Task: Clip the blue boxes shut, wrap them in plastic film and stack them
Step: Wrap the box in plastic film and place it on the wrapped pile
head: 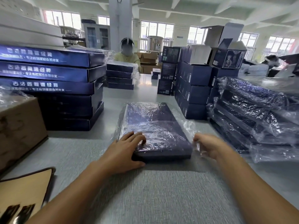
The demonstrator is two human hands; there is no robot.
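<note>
Blue box (155,125): I'm pinning it under my flat left hand (127,151), right hand (208,146) probably pinching the film (186,125), pulling it snug.

Left hand (127,149): palm down, fingers straight and spread;
Right hand (208,147): fingers curled inward, blurred; grip unclear;
Forearms: bare, reaching forward
</note>
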